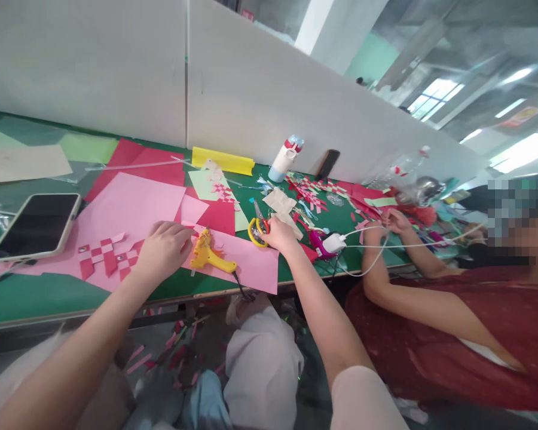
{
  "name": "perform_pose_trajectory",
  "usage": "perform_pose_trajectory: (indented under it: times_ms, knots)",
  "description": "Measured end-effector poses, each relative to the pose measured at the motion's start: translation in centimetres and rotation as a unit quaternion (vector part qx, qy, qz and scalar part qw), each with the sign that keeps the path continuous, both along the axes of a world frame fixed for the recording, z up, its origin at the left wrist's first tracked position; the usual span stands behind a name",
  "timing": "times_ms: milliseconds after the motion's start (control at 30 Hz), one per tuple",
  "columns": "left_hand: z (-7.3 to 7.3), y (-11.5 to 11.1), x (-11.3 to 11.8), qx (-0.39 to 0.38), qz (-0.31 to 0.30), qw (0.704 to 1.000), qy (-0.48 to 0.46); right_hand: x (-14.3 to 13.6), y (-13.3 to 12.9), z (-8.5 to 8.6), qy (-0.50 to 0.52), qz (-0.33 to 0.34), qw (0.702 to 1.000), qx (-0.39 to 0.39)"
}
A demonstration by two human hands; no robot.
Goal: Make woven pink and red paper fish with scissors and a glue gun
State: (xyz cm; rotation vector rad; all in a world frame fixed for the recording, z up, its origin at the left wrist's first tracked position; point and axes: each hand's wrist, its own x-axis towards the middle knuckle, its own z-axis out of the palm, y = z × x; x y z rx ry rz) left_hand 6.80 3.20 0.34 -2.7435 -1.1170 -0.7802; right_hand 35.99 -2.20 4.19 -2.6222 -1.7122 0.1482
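My left hand [167, 248] lies over pink paper [132, 200], its fingers slightly bent and pointing toward a yellow glue gun [210, 257]. Whether anything is under those fingers is hidden. On the paper to its left are red and pink woven paper pieces [110, 255]. My right hand [278, 234] is closed on the handle of yellow-handled scissors [256, 230], whose blades point away from me. The glue gun rests on a pink sheet between my two hands, with its black cord hanging over the table edge.
A phone [38, 226] lies at the left. Behind my hands are a yellow strip [224, 161], a white bottle [287, 158] and a dark phone [327, 164]. A white charger [334, 243] with cables sits at the right, beside a person in red [452, 334] handling small pieces.
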Motion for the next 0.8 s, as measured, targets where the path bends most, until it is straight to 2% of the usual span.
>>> perform_pose_trajectory:
  times_ms: [400,533,633,733,767,800]
  knots:
    - [-0.4,0.2,-0.8,0.007,0.013,1.000,0.003,-1.2,-0.2,1.4,0.069,-0.028,0.996,0.044]
    - [-0.2,0.2,-1.9,-0.012,0.025,1.000,0.008,-1.2,-1.1,1.8,0.148,-0.017,0.985,0.088]
    - [0.2,0.2,-3.2,-0.028,0.046,0.999,-0.002,-2.0,-2.1,1.4,0.238,0.008,0.966,0.104]
    - [0.5,0.2,-5.1,-0.033,0.087,0.996,0.003,-4.2,-3.5,0.5,0.365,0.040,0.922,0.125]
    - [0.6,0.2,-5.8,-0.035,0.105,0.994,0.010,-5.2,-4.0,0.1,0.476,0.053,0.865,0.153]
    - [0.7,0.2,-6.7,-0.036,0.124,0.991,0.017,-6.2,-4.6,-0.3,0.580,0.066,0.794,0.171]
